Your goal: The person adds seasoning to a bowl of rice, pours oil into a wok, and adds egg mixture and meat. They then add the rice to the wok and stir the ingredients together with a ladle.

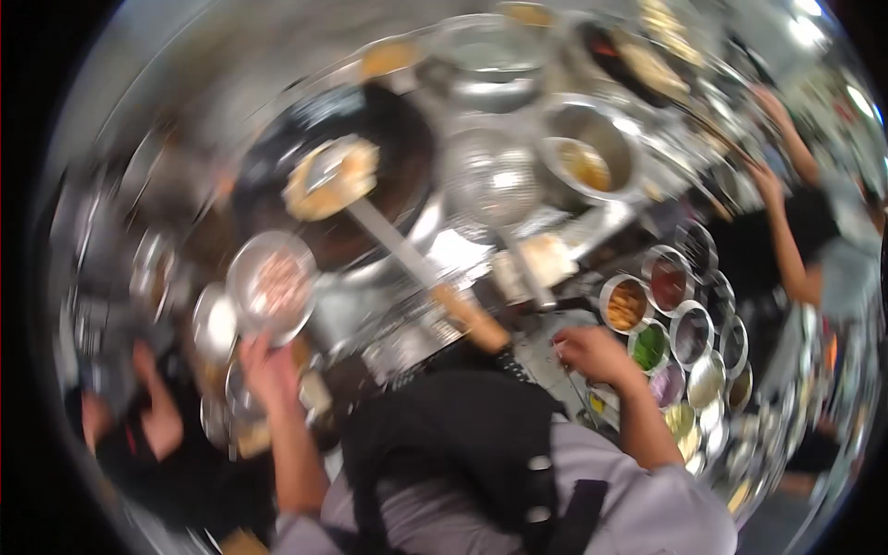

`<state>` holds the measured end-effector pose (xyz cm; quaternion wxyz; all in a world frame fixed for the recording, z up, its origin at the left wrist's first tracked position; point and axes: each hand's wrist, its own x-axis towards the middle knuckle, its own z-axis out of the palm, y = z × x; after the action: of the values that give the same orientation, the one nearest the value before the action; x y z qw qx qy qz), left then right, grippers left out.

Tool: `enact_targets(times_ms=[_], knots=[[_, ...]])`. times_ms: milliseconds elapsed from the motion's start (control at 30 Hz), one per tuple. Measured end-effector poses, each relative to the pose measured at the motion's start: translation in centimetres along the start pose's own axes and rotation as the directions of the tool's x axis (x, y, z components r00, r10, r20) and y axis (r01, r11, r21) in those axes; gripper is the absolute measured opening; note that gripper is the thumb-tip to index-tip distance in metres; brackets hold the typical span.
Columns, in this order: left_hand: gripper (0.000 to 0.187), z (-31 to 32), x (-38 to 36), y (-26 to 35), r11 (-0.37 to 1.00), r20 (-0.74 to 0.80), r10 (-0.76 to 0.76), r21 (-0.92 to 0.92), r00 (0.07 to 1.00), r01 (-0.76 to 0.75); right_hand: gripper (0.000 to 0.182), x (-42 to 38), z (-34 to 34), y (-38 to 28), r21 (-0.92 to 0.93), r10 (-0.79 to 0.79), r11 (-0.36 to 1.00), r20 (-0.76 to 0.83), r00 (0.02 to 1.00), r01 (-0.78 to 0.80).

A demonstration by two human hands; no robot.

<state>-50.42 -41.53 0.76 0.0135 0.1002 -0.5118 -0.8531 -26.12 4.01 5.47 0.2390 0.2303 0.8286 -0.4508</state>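
Observation:
My left hand grips the near rim of a round bowl of small pinkish pieces, held beside the wok. The dark wok holds a yellowish, egg-like mass. A wok spatula lies with its head on that mass, its wooden handle reaching toward my apron. My right hand is closed, fingers bent together, left of the ingredient bowls; a thin metal piece seems to be at its fingertips, too blurred to name. Nearest to it are bowls of orange pieces and chopped greens.
A perforated strainer and a deep metal pot stand right of the wok. Behind is a large metal basin. Another person's arms work a second pan at right. Someone else's hands show at left.

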Motion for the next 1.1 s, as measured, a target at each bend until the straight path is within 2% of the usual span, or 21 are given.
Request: enact_targets(times_ms=[33,67,100,133,167,233,267,333,367,433,467,500,533,567,667,733,800,867,933,1000,1100], knots=[[0.023,-1.6,0.4,-0.5,0.999,0.007,0.023,-0.05,1.0,-0.023,0.021,-0.3,0.3,-2.4,-0.036,-0.189,0.982,-0.272,0.944,0.186],[0.017,-1.8,0.0,-0.5,0.998,-0.039,0.04,-0.055,0.998,-0.042,0.026,0.2,0.6,-4.8,-0.196,-0.483,0.872,-0.499,0.72,0.449],[0.014,-2.0,-0.3,-0.2,0.998,-0.055,0.039,-0.051,0.998,-0.041,0.038,-0.3,0.6,-8.7,-0.005,-0.358,0.914,-0.482,0.8,0.406],[0.012,-1.4,-0.7,-0.1,0.998,-0.054,0.025,-0.055,0.998,-0.028,0.05,0.3,0.5,-11.4,-0.306,-0.625,0.778,-0.465,0.627,0.549],[0.01,-1.2,-1.0,0.3,0.997,-0.067,0.011,-0.074,0.998,-0.016,0.057,0.8,0.6,-14.9,-0.481,-0.739,0.669,-0.347,0.577,0.567],[0.009,-1.5,-1.2,0.4,0.995,-0.052,-0.005,-0.099,0.999,-0.001,0.065,3.6,2.8,-17.9,-0.614,-0.712,0.617,-0.172,0.68,0.492],[0.01,-1.5,-1.0,0.3,0.995,-0.025,0.001,-0.103,1.0,-0.004,0.065,5.7,4.0,-18.4,-0.624,-0.724,0.604,-0.17,0.669,0.496],[0.013,-1.3,-0.8,0.5,0.994,0.004,0.02,-0.107,1.0,-0.02,0.067,9.4,5.9,-18.4,-0.651,-0.39,0.715,-0.07,0.918,0.254],[0.012,-1.4,-0.5,0.4,0.996,0.018,0.007,-0.089,1.0,-0.005,0.067,9.5,6.2,-18.3,-0.657,-0.398,0.711,-0.082,0.914,0.251],[0.01,-1.0,-0.6,0.5,0.998,0.034,-0.016,-0.054,0.999,0.018,0.065,9.3,6.0,-17.9,-0.308,-0.465,0.854,-0.086,0.881,0.42],[0.01,-1.0,-0.9,0.3,0.998,0.028,-0.009,-0.063,1.0,0.011,0.065,8.9,6.1,-17.6,-0.317,-0.472,0.847,-0.081,0.878,0.426],[0.009,-0.8,-1.0,0.4,0.999,0.033,-0.023,-0.036,0.999,0.024,0.062,8.4,6.2,-17.4,0.201,-0.376,0.907,-0.012,0.927,0.37],[0.008,-0.4,-0.9,0.5,0.999,0.041,-0.036,-0.008,0.999,0.036,0.059,8.3,6.0,-17.4,0.656,-0.32,0.734,0.105,0.941,0.176],[0.006,0.1,-1.1,0.3,0.999,0.02,-0.046,-0.004,0.999,0.046,0.048,9.1,5.7,-17.7,0.789,-0.354,0.603,0.131,0.926,0.119],[0.006,1.1,-1.7,-0.1,0.999,0.015,-0.033,0.017,0.999,0.033,0.046,14.9,4.9,-18.3,0.885,-0.383,0.457,0.109,0.917,0.086],[0.004,1.3,-1.9,-1.0,1.0,0.045,-0.028,-0.007,0.999,0.029,0.049,16.6,6.3,-18.5,0.681,-0.373,0.663,-0.063,0.926,0.313],[0.011,2.7,-2.0,-1.5,0.999,-0.028,-0.019,-0.045,0.999,0.017,0.047,12.8,7.6,-17.5,0.49,-0.31,0.798,-0.163,0.937,0.349],[0.018,3.3,-1.7,-2.3,0.998,-0.021,0.003,-0.056,1.0,-0.004,0.045,10.2,6.7,-15.4,0.699,-0.264,0.69,0.001,0.965,0.188],[0.015,2.8,-1.1,-3.6,0.997,-0.011,0.045,-0.067,0.999,-0.045,0.039,10.4,4.2,-14.7,0.885,-0.359,0.464,0.162,0.919,0.025],[0.01,2.7,-1.1,-3.8,0.997,-0.019,0.055,-0.051,0.998,-0.056,0.035,13.7,3.0,-16.2,0.891,-0.389,0.454,0.181,0.903,0.018],[0.007,2.6,-1.2,-3.3,0.997,-0.017,0.068,-0.032,0.998,-0.069,0.038,15.8,5.1,-18.3,0.571,-0.383,0.738,-0.083,0.92,0.359]])
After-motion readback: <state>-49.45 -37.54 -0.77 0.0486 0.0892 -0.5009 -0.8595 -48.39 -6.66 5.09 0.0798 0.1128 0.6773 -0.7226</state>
